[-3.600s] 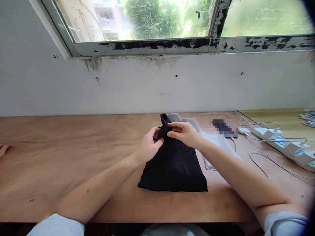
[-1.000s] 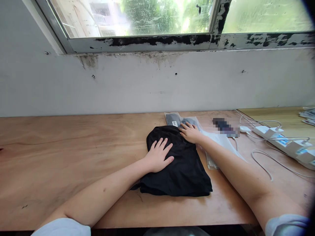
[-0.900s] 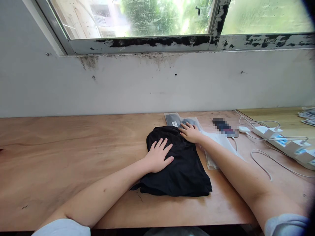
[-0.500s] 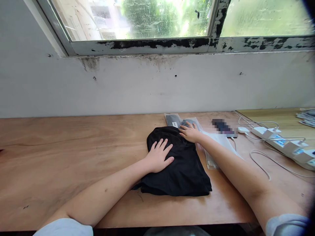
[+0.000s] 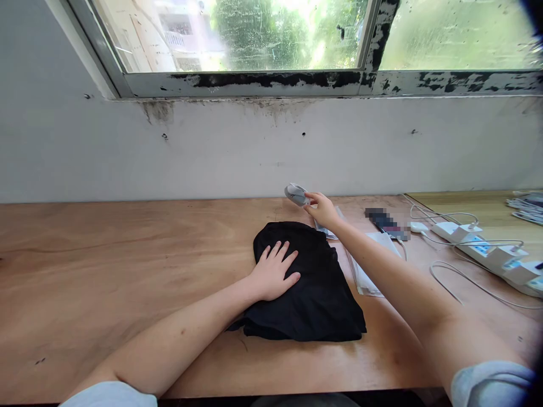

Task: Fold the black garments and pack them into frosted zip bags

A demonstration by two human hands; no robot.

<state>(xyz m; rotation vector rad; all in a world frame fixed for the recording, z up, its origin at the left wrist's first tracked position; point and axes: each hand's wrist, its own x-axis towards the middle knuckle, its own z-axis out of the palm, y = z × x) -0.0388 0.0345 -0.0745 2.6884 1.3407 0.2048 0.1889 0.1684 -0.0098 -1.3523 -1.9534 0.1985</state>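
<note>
From my head view, a pale wall point(image 5: 233, 152) with some dark stains stands behind, under a window point(image 5: 254, 39) whose frame has lost much paint, and in front of it is a long wooden table point(image 5: 106, 271). On this table, before me and near the front edge, lies the black cloth point(image 5: 316, 308), in loose layers with uneven lower hem. My left hand point(image 5: 274, 274) rests flat on its left part, the fingers spread apart, palm down, grasping nothing. My right hand point(image 5: 323, 210) is beyond the cloth, thumb and fingers pinched on the right end of a small grey packet point(image 5: 296, 194), which looks lifted near the far edge of the table; what is inside, I cannot read. I judge the cloth as light, soft and a little slippery, so it would slide and wrinkle if I pull at one point only; better to take it by two corners of the hem, with a flat palm to keep the layers together. The packet seems light too, with thin and smooth wrapping, and its edge is a good place for pinching. Just beside the cloth, at right, lies a clear plastic bag point(image 5: 368, 280), and farther are a phone point(image 5: 387, 224) and a white power strip point(image 5: 487, 254) with cables.
</note>
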